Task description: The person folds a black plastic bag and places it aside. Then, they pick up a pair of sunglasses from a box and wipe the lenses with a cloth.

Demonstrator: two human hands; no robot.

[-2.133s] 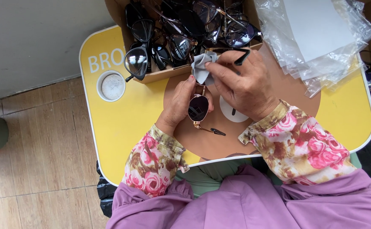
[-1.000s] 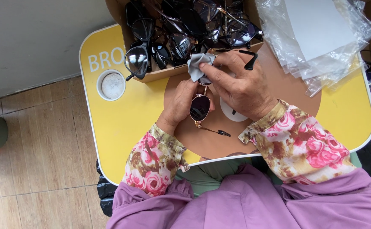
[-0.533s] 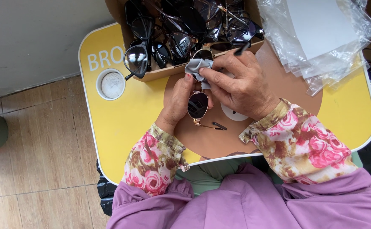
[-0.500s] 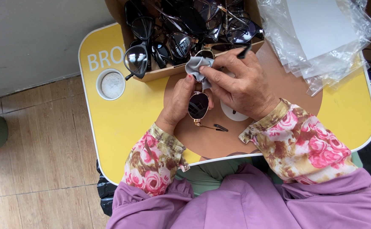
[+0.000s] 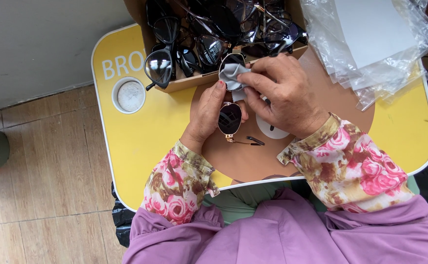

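Compared with the earlier frames, the small grey cleaning cloth (image 5: 232, 74) had moved a little upward, toward the edge of the brown cardboard box full of dark sunglasses (image 5: 174, 84), and the right hand (image 5: 285, 95) had shifted with it. The pair of round dark-lens sunglasses with a thin gold metal frame (image 5: 229, 119) was held above the yellow table with a brown bear picture (image 5: 140, 142), just in front of the box. The left hand (image 5: 208, 113) was closed on the sunglasses at the lower lens, and the right hand was pinched on the cloth, pressing it around the upper lens. Both hands were close together, almost touching. I judge that the wiping of the upper lens was in progress; the next move would need a gentle rub and then a turn of the frame to reach the other lens. A pile of clear plastic sleeves (image 5: 370, 44) lay at the right side, and a white round cup holder (image 5: 129, 95) at the left
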